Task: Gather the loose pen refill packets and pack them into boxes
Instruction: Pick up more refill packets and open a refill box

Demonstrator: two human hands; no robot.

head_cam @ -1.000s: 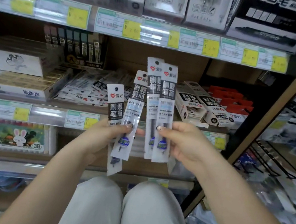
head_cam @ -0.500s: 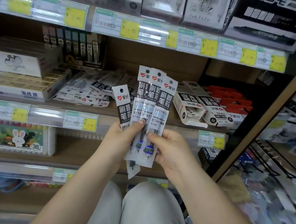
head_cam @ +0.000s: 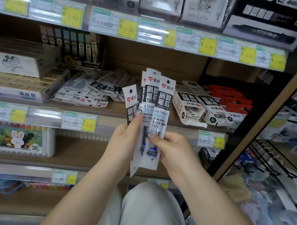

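Both hands hold a bunch of several pen refill packets (head_cam: 152, 111) upright in front of the shelf. They are long clear sleeves with black and white headers. My left hand (head_cam: 121, 143) grips them from the left, thumb across the front, with one shorter packet (head_cam: 131, 102) sticking out on its side. My right hand (head_cam: 173, 154) pinches the bunch from the right. More loose packets (head_cam: 88, 91) lie in a heap on the middle shelf behind. Just right of them lies a white box (head_cam: 189, 107), its open end facing me, with packets inside, and a second box (head_cam: 210, 106) beside it.
Red-topped packs (head_cam: 231, 100) lie right of the boxes. Eraser boxes (head_cam: 18, 80) are stacked at the left of the same shelf. A crayon box with a rabbit (head_cam: 7, 138) stands on the shelf below. Wire racks (head_cam: 272, 161) stand at the right. My knees (head_cam: 147, 209) are below.
The two separate fans of packets, one in each hand, have been brought together into one bunch held by both hands, lower and closer to the middle.
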